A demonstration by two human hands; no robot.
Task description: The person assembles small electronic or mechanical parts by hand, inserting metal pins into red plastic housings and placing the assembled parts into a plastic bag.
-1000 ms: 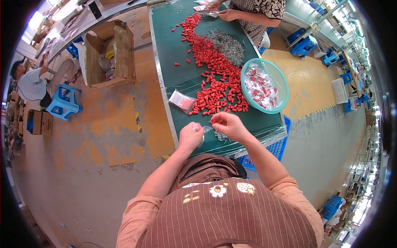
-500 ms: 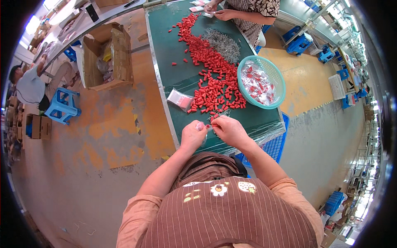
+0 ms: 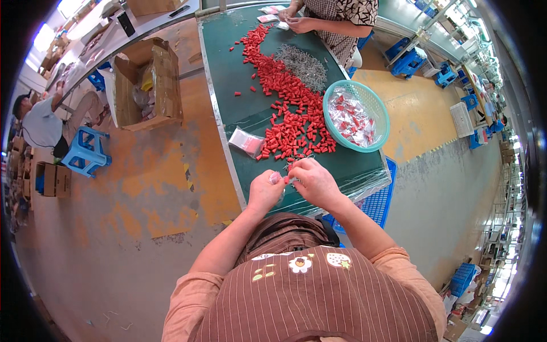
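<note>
My left hand [image 3: 265,191] is closed around a small clear plastic bag, only partly showing, with a pinkish bit at the fingertips. Close beside it, my right hand [image 3: 314,183] is pinched at the mouth of the bag; its fingers hide what they hold. A red piece [image 3: 286,180] shows between the two hands. Just beyond them spreads a long heap of small red tapered plastic plugs [image 3: 296,130] on the green tabletop [image 3: 228,74]. A few thin grey metal pieces lie by my right fingertips. To the left of the heap rests a stack of flat clear bags [image 3: 246,141].
A mint-green basket [image 3: 386,126] full of bagged red pieces stands at the table's right edge. Behind the plugs is a pile of grey metal pieces [image 3: 305,65]. Across the table a co-worker's hands [image 3: 297,23] handle small packets. A blue crate [image 3: 376,205] sits below the table's right corner.
My hands stay close together in nearly the same place, with the right fingers shifted slightly. The view has shifted a little. The co-worker's hands have moved slightly.
</note>
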